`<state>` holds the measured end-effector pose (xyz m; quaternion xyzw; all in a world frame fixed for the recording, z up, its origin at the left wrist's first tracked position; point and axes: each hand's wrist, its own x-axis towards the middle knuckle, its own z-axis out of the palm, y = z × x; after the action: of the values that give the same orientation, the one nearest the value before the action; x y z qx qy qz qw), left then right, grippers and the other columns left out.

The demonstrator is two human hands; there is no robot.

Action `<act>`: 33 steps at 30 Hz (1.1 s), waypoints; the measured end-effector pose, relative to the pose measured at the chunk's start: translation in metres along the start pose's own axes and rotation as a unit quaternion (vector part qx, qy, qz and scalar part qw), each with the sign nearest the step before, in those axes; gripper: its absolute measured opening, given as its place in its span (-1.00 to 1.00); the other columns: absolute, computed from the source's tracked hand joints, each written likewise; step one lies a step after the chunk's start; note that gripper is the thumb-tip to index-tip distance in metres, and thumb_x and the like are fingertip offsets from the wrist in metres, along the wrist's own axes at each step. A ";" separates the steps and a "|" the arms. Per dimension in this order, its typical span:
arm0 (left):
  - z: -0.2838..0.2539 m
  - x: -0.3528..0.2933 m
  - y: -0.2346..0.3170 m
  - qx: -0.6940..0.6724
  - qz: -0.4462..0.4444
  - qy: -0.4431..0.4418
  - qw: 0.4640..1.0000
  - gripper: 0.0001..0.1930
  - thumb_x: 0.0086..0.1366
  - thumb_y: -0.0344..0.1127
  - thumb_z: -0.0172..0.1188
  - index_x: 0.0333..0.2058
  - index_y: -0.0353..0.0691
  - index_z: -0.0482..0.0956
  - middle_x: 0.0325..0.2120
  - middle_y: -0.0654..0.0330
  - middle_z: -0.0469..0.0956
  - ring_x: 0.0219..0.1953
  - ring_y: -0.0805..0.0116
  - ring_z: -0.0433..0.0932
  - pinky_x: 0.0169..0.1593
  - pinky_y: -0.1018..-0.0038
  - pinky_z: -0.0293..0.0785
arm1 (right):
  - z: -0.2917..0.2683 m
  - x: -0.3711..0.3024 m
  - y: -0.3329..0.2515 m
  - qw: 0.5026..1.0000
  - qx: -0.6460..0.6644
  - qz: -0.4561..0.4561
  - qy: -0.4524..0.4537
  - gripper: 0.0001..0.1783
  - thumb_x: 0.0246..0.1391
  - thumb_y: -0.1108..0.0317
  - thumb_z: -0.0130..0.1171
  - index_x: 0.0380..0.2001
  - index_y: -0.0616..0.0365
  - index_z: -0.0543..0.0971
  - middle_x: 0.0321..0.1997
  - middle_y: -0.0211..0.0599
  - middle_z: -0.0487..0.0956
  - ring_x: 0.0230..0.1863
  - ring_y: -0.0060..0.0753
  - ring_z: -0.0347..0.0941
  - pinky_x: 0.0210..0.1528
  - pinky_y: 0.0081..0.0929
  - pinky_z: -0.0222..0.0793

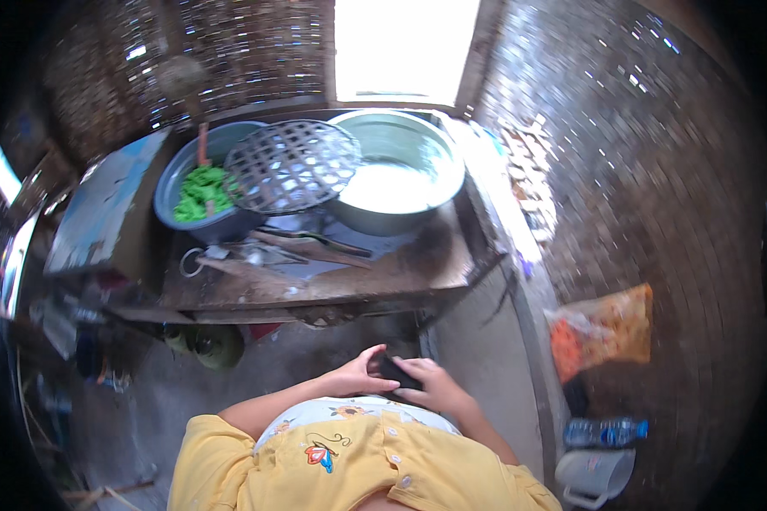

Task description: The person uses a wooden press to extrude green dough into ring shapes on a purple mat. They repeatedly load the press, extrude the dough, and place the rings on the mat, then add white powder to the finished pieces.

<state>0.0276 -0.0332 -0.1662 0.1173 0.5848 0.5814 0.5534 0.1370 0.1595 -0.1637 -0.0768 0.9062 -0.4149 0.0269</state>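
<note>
Close in front of my waist, both hands meet around a small black object [392,371] whose kind I cannot make out. The fingers of my left hand [354,376] curl about its left side, thumb toward me. My right hand [439,388] grips it from the right, its fingers laid over the near part. Beyond my hands stands a worn wooden table [383,288]. On its front half lie several knife-like tools [307,247], with a metal ring [191,262] at their left end.
At the table's back are a grey basin [169,192] holding green stringy material [203,192], a round lattice rack [294,166] and a large pale-green basin [392,223]. Right of me lie an orange-patterned plastic bag [618,324], a water bottle [605,432] and a clear jug [592,477].
</note>
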 end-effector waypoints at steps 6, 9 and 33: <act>-0.045 -0.045 -0.016 -0.169 0.032 0.140 0.975 -0.33 0.15 -0.30 0.24 0.18 -0.20 0.09 0.08 0.10 0.28 0.10 0.34 0.31 0.10 0.35 0.33 | -0.128 0.006 0.108 0.853 -0.304 0.168 0.389 -0.39 -0.22 0.25 0.28 -0.05 0.31 0.43 -0.13 0.01 0.42 -0.07 -0.03 0.30 -0.01 -0.19 0.20; -0.071 -0.074 -0.038 -0.236 0.049 0.244 0.940 -0.39 0.16 -0.31 0.22 0.13 -0.23 0.14 0.03 0.11 0.33 0.04 0.32 0.37 0.05 0.35 0.37 | -0.185 0.004 0.167 0.720 -0.430 0.419 0.348 -0.31 -0.09 0.11 0.22 0.10 0.19 0.30 -0.09 -0.05 0.41 -0.01 -0.01 0.28 0.00 -0.18 0.24; -0.363 -0.076 -0.009 -0.381 0.112 0.525 0.753 -0.50 0.08 -0.35 0.23 0.00 -0.14 0.28 -0.15 0.26 0.39 -0.17 0.42 0.39 -0.16 0.40 0.37 | 0.112 0.285 -0.020 0.987 -0.129 -0.048 0.084 -0.32 -0.28 0.23 0.37 -0.02 0.19 0.40 0.00 -0.05 0.37 0.03 -0.02 0.27 0.05 -0.21 0.21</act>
<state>-0.2251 -0.2952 -0.2395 -0.3620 0.4961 0.7841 0.0894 -0.1294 0.0165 -0.2175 -0.0877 0.9467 -0.2998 -0.0789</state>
